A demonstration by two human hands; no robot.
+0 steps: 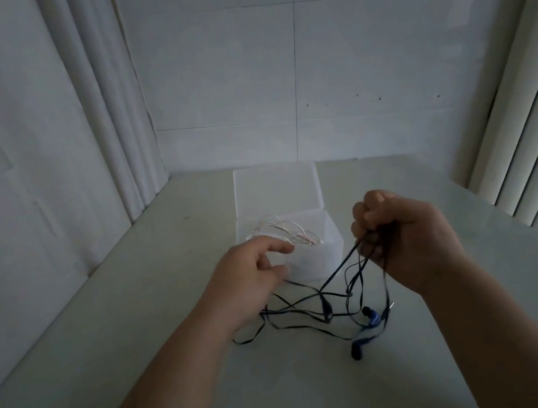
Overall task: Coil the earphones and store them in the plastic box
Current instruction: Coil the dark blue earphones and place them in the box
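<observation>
Here, right hand (403, 236) grips flat, ribbon-like black earphones (325, 310) beside translucent plastic box (317, 262).

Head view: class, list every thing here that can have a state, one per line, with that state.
plastic box: lid open, upright behind.
white earphones: loosely coiled, inside the box.
black earphones: uncoiled, tangled on the table, part lifted.
right hand: grips the black earphones.
left hand: fingers curled near the cable; grip unclear.

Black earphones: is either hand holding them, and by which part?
The right hand grips the black earphones by gathered cable strands; the earbuds lie on the table. Whether the left hand pinches a strand cannot be told.
</observation>
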